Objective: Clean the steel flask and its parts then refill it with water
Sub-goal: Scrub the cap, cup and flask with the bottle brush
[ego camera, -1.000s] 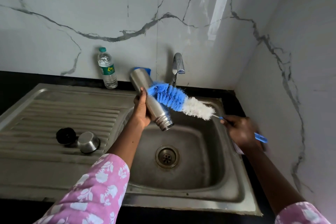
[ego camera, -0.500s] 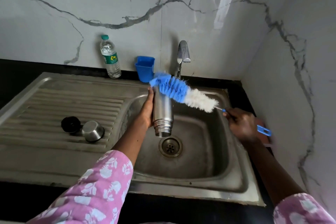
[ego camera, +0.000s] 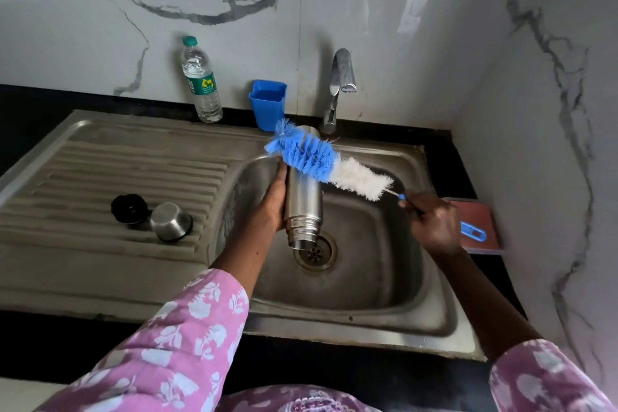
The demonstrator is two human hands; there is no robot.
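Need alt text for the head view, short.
Over a steel sink, the left hand holds a steel flask mouth-down while the right hand scrubs its outside with a blue-and-white bottle brush. Its cap and steel cup sit on the drainboard.

Dim, soft daylight; wide-angle edge distortion; slight blur.

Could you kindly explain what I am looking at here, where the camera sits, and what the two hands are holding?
There is no machine: a person wears a camera on the head, looking down at their own hands over a stainless steel sink. The left hand grips a steel flask, mouth down above the drain. The right hand holds a blue and white bottle brush lying across the flask's upper end. On the ribbed draining board rest a black stopper and a steel cap. A clear plastic water bottle, blue plastic cup and tap stand behind.
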